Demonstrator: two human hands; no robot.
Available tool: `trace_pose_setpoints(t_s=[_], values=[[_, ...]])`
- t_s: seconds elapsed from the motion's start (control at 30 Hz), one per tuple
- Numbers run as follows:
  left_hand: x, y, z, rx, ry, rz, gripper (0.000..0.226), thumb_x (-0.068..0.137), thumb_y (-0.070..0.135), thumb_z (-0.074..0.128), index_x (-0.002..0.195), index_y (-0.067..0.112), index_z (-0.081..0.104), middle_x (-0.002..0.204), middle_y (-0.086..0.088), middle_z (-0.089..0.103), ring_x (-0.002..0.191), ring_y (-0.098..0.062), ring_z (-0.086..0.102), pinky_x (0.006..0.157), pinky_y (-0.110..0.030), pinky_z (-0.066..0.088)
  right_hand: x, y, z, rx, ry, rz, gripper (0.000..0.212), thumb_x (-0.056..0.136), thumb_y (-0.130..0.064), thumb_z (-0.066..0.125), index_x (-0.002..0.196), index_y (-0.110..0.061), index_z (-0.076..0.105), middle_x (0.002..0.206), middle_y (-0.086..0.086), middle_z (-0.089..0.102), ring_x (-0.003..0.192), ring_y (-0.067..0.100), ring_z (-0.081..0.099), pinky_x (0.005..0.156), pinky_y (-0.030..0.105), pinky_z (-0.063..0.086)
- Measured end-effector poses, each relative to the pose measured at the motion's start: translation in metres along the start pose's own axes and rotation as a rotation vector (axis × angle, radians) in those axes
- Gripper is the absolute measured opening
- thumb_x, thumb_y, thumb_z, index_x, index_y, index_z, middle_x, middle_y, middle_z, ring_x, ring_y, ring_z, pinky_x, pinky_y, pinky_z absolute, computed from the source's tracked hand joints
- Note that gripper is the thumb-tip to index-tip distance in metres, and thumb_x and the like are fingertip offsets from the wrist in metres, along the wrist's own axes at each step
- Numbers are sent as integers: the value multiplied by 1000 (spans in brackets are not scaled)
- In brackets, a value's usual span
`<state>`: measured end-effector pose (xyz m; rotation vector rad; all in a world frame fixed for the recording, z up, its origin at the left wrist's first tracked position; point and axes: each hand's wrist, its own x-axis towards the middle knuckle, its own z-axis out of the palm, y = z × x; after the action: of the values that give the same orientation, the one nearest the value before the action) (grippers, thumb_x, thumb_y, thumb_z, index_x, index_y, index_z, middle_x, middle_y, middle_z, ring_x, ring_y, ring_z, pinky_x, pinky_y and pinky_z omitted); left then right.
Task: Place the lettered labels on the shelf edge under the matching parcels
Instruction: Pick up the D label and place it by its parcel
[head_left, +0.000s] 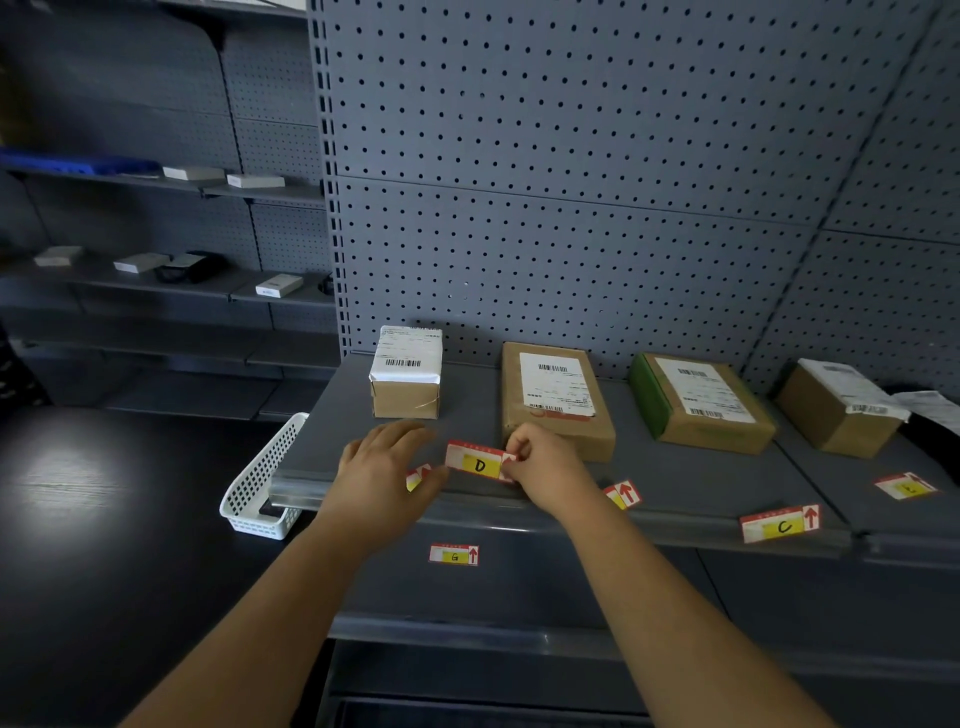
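My right hand (535, 462) pinches the right end of a red-and-yellow label marked D (477, 463), held just above the grey shelf (701, 478) between the first two parcels. My left hand (382, 467) lies flat with straight fingers over another label (418, 477), of which only a corner shows. Several brown parcels stand in a row: a small one with white wrap (407, 374), a flat one (556, 400), a green-sided one (698, 405), and one at the right (839, 408). A label marked C (781, 524) sits at the shelf edge. Another label (622, 493) lies partly behind my right wrist.
A white mesh basket (262, 478) hangs off the shelf's left end. A label marked G (454, 555) sits on the lower shelf, and one more label (906, 486) lies on the neighbouring shelf at right. Pegboard backs the shelves. Small white boxes sit on far left shelves.
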<state>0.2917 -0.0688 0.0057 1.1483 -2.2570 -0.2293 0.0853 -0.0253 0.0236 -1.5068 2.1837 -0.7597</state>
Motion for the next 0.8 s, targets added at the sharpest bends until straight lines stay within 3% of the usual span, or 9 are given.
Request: trace_pose_setpoints(t_s=[0.1,0.23,0.43,0.6,0.7,0.8], values=[[-1,10,-2,10,15,-5,46,87,46,55,128,26,50,137,6,47,127,-18,40,103,-43,28,-5,2,-9,50,11,-102,9,92,-19,62,96,-25,58,92,-8,60,83,4,56,64,19,42],[-9,27,-3,38,14,-9,52,85,56,46,127,26,51,136,6,48,125,-18,42,101,-43,30,-11,11,-22,109,40,-168,10,95,-18,58,99,-27,60,91,-12,60,84,4,57,65,17,43],[-25,66,-2,78,48,-24,48,87,51,52,128,26,51,137,7,46,126,-16,41,100,-41,30,-29,36,-37,233,106,-247,18,97,-18,54,110,-26,62,104,-7,63,86,12,64,66,17,45],[-43,96,1,100,64,-49,55,83,59,42,126,26,52,135,8,48,125,-16,42,101,-42,32,-44,59,-56,239,226,-379,15,94,-12,57,101,-24,63,102,-5,62,84,16,64,72,37,58],[-52,118,3,88,54,-59,48,87,50,52,129,27,49,138,8,44,129,-16,37,107,-42,26,-57,74,-71,209,298,-452,11,91,-9,61,90,-18,66,89,-12,57,81,11,60,69,38,57],[-61,139,5,65,53,-46,47,87,46,55,130,28,48,140,8,42,130,-15,35,109,-41,22,-73,89,-86,202,326,-451,11,91,-8,62,95,-13,71,91,-8,59,83,11,62,72,36,57]])
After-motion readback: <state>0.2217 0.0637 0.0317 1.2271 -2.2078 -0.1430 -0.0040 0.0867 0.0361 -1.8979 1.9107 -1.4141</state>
